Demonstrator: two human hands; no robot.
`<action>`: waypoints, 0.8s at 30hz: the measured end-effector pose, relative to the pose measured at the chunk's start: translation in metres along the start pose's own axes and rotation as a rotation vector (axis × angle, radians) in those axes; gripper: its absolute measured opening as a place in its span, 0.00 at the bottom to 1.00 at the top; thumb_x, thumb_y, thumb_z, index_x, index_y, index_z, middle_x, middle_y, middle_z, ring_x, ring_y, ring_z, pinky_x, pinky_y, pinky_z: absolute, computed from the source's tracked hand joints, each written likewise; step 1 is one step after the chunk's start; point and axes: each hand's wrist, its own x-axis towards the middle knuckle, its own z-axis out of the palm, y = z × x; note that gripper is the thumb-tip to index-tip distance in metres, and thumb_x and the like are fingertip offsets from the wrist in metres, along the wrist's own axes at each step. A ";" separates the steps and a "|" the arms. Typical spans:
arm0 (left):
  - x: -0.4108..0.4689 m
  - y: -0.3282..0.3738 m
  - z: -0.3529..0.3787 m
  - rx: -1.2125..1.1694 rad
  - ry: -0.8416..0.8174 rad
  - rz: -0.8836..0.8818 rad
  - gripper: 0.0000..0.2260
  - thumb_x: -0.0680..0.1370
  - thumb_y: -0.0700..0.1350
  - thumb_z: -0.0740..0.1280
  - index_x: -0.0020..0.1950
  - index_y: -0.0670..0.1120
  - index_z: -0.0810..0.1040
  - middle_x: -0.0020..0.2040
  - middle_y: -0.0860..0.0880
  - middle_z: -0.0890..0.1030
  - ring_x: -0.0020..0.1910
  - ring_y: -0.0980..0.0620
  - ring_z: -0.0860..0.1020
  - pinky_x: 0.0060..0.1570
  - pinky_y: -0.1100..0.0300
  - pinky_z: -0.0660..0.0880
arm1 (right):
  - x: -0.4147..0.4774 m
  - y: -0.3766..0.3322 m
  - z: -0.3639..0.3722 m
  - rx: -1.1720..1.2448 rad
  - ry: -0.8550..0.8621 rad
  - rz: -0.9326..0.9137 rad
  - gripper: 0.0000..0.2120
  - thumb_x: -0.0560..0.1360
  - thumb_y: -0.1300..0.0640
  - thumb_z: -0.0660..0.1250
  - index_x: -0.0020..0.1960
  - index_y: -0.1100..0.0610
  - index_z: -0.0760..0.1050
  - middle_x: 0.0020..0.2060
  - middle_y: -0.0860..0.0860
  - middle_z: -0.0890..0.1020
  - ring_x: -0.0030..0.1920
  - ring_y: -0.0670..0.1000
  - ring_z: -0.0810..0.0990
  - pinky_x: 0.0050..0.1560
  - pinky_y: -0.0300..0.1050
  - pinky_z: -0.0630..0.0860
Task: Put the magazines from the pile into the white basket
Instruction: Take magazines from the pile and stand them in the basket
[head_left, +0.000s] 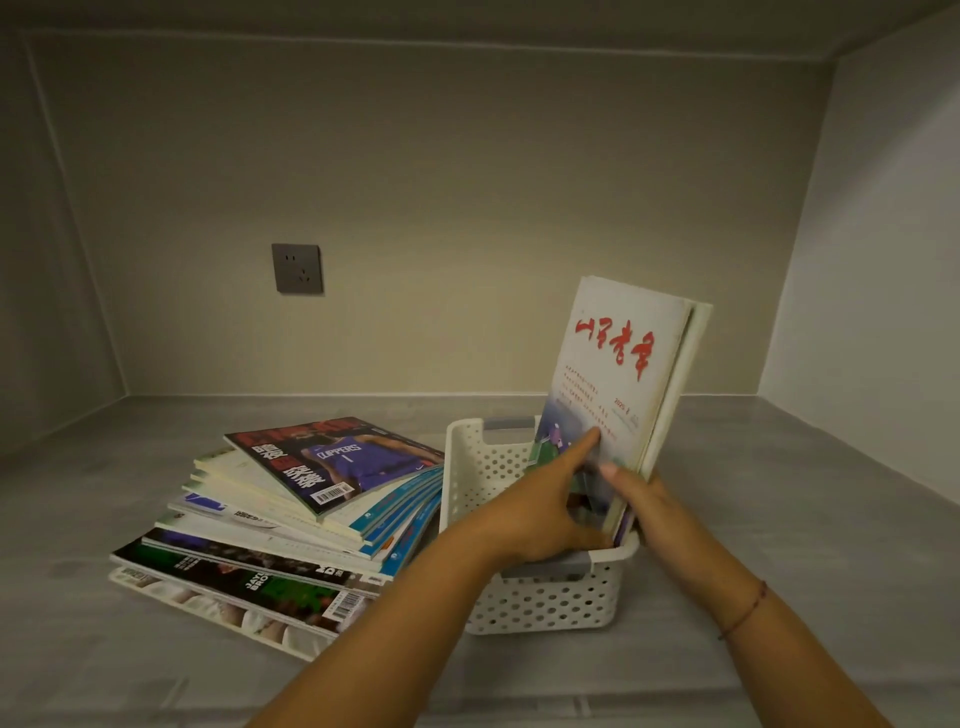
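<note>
A white perforated basket (483, 467) stands on the grey counter, right of centre. Inside it, magazines stand upright against its right side; the front one (618, 364) is white with red characters. My left hand (540, 504) reaches into the basket, its index finger stretched out and touching that cover. My right hand (644, 499) grips the lower edge of the upright magazines from the right. A slanted pile of magazines (291, 525) lies left of the basket, leaning on its left wall, with a basketball cover (337, 457) on top.
The grey counter (779, 519) sits in a recess with beige walls behind and on both sides. A dark wall socket (297, 268) is on the back wall above the pile.
</note>
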 end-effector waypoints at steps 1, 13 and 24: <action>0.003 -0.001 0.003 0.023 0.009 0.003 0.44 0.73 0.44 0.72 0.77 0.60 0.44 0.76 0.53 0.62 0.70 0.52 0.68 0.69 0.53 0.68 | 0.002 0.001 -0.001 0.028 0.030 0.010 0.38 0.64 0.37 0.67 0.70 0.45 0.56 0.60 0.43 0.73 0.53 0.37 0.77 0.44 0.27 0.75; 0.006 0.000 0.001 -0.257 -0.029 -0.099 0.35 0.77 0.37 0.63 0.78 0.54 0.49 0.77 0.51 0.58 0.72 0.50 0.63 0.70 0.54 0.65 | 0.005 0.007 0.003 -0.274 0.110 0.089 0.30 0.74 0.69 0.59 0.72 0.53 0.55 0.57 0.50 0.71 0.42 0.40 0.72 0.31 0.27 0.73; 0.003 -0.001 0.001 -0.337 0.039 -0.084 0.33 0.78 0.36 0.62 0.78 0.54 0.51 0.76 0.52 0.60 0.71 0.51 0.66 0.69 0.54 0.67 | 0.001 0.015 0.011 -0.324 0.154 0.128 0.23 0.77 0.59 0.57 0.71 0.53 0.58 0.57 0.50 0.74 0.49 0.45 0.75 0.40 0.28 0.73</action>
